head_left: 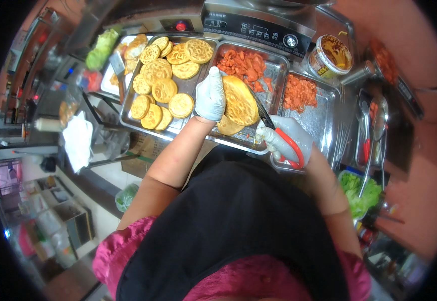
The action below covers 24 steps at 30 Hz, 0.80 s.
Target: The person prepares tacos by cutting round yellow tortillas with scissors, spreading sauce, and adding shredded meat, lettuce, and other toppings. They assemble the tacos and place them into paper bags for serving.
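In a white glove, my left hand (pixel 211 95) is closed on the left edge of a round, golden-brown flatbread (pixel 240 102), its fingers partly hidden. Another flatbread (pixel 228 126) shows below it, over the metal tray (pixel 251 144). Red-handled scissors (pixel 292 145) are gripped in my gloved right hand (pixel 298 133). Their dark blades lie along the flatbread's right edge; whether they are cutting into it I cannot tell. Just beyond the flatbread, red sauced meat pieces (pixel 241 62) fill the far part of the same tray.
Left of my left hand, a tray (pixel 128 118) bears several flatbreads (pixel 164 90). Chopped red filling (pixel 299 94) sits in a right-hand tray (pixel 328 130). A sauce bucket (pixel 330 56), ladles (pixel 380 123) and lettuce (pixel 361 193) stand further right. An appliance panel (pixel 258 30) borders the far side.
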Each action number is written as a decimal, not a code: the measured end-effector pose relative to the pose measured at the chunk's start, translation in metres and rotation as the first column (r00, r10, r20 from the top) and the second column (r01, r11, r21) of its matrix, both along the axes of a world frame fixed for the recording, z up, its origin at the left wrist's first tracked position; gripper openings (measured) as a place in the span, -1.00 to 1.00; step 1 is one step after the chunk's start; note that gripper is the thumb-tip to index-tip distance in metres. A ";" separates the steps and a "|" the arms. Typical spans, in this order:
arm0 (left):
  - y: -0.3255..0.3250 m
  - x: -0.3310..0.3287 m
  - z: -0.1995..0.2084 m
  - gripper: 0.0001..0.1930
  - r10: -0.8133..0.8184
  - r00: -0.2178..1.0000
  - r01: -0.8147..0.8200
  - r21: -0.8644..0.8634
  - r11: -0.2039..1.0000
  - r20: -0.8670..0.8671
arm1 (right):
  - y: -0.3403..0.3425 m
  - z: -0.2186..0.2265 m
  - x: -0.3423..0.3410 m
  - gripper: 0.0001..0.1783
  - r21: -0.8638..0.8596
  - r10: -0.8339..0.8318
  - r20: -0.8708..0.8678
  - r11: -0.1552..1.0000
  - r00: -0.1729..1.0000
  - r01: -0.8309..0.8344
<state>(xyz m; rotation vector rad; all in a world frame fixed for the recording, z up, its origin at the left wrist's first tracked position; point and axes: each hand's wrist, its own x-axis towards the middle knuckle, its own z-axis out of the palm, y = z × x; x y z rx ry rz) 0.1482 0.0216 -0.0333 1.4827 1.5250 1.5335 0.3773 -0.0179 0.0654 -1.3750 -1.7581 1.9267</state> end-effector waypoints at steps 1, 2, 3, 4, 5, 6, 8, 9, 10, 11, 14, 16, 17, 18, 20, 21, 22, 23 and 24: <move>-0.001 -0.002 0.006 -0.41 -0.022 0.998 0.023 0.024 0.999 -0.052 | 0.000 0.003 0.001 -0.75 -0.031 0.003 0.046 1.000 0.999 -0.001; -0.001 -0.004 0.013 -0.45 -0.063 0.993 0.069 0.062 0.996 -0.098 | -0.001 -0.004 0.007 -0.72 -0.011 0.023 0.035 1.000 0.999 -0.022; -0.001 -0.006 0.020 -0.48 -0.098 0.984 0.114 0.099 0.989 -0.148 | -0.001 0.000 0.006 -0.71 -0.069 0.013 0.038 0.998 0.999 -0.010; -0.001 -0.009 0.025 -0.51 -0.132 0.971 0.160 0.134 0.978 -0.199 | 0.000 0.010 0.006 -0.70 -0.126 0.003 0.042 0.992 0.999 0.002; -0.001 -0.011 0.026 -0.58 -0.166 0.954 0.212 0.169 0.963 -0.252 | 0.001 0.017 0.006 -0.69 -0.184 -0.006 0.046 0.983 0.999 0.014; 0.001 -0.014 0.026 -0.65 -0.197 0.932 0.265 0.201 0.943 -0.303 | 0.002 0.018 0.005 -0.69 -0.174 0.010 0.051 0.985 0.999 -0.001; 0.005 -0.022 0.030 -0.73 -0.252 0.876 0.365 0.225 0.903 -0.412 | 0.007 0.018 0.003 -0.68 -0.154 0.044 0.060 0.988 0.997 -0.034; 0.007 -0.026 0.034 -0.74 -0.280 0.839 0.415 0.216 0.884 -0.468 | 0.010 0.019 0.003 -0.63 -0.163 0.067 0.064 0.985 0.996 -0.055; 0.009 -0.028 0.039 -0.76 -0.305 0.797 0.463 0.203 0.863 -0.521 | 0.012 0.020 0.004 -0.58 -0.173 0.090 0.067 0.982 0.994 -0.078; 0.010 -0.030 0.044 -0.77 -0.323 0.739 0.503 0.165 0.848 -0.592 | 0.014 0.020 0.006 -0.53 -0.183 0.115 0.069 0.978 0.991 -0.100; 0.013 -0.033 0.054 -0.76 -0.363 0.582 0.559 0.034 0.829 -0.728 | 0.013 0.007 0.007 -0.50 -0.217 0.082 -0.072 0.971 0.994 -0.096; 0.011 -0.035 0.039 -0.61 -0.385 0.772 0.512 0.135 0.848 -0.506 | 0.009 0.008 0.002 -0.61 -0.230 0.053 -0.069 0.971 0.996 -0.067; 0.009 -0.036 0.029 -0.53 -0.388 0.841 0.477 0.180 0.860 -0.377 | 0.004 0.005 0.000 -0.62 -0.230 0.012 -0.111 0.972 0.994 -0.037; 0.000 -0.029 0.023 -0.43 -0.336 0.941 0.336 0.029 0.942 0.025 | -0.003 0.004 -0.002 -0.62 -0.235 -0.030 -0.146 0.972 0.989 -0.005; -0.005 -0.025 -0.023 -0.40 -0.066 0.746 0.258 -0.196 0.946 0.663 | -0.010 0.004 -0.002 -0.65 -0.215 -0.043 -0.211 0.977 0.977 -0.004; -0.009 -0.014 -0.027 -0.36 0.106 0.614 0.217 -0.297 0.930 0.782 | -0.010 0.005 -0.004 -0.65 -0.194 -0.034 -0.176 0.981 0.984 -0.001; -0.010 -0.006 -0.028 -0.35 0.152 0.740 0.108 -0.339 0.935 0.656 | -0.010 0.005 -0.007 -0.65 -0.174 -0.025 -0.143 0.985 0.989 0.000; -0.007 -0.002 -0.026 -0.35 0.201 0.770 0.028 -0.347 0.937 0.606 | -0.010 0.004 -0.009 -0.65 -0.153 -0.018 -0.111 0.988 0.994 0.000; -0.005 -0.004 -0.021 -0.37 0.146 0.848 0.012 -0.293 0.956 0.509 | -0.007 -0.003 -0.006 -0.65 -0.191 -0.027 -0.117 0.982 0.993 0.004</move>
